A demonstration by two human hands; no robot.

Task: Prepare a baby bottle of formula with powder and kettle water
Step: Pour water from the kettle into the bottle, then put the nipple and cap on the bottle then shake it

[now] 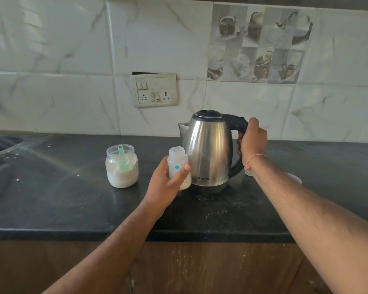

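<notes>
A steel kettle [208,149] with a black lid and handle stands upright on the black counter [62,198], spout pointing left. My right hand [252,139] is wrapped around its handle. My left hand [166,183] holds a small clear baby bottle [177,164] upright just left of the kettle, below the spout. The bottle has no cap and shows white powder at its bottom. An open jar of formula powder [122,166] with a green scoop [123,160] standing in it sits further left.
A switch and socket plate [154,90] is on the tiled wall behind. A white round object [294,178] lies partly hidden behind my right forearm. A sink edge [0,143] shows at far left. Powder specks dot the counter.
</notes>
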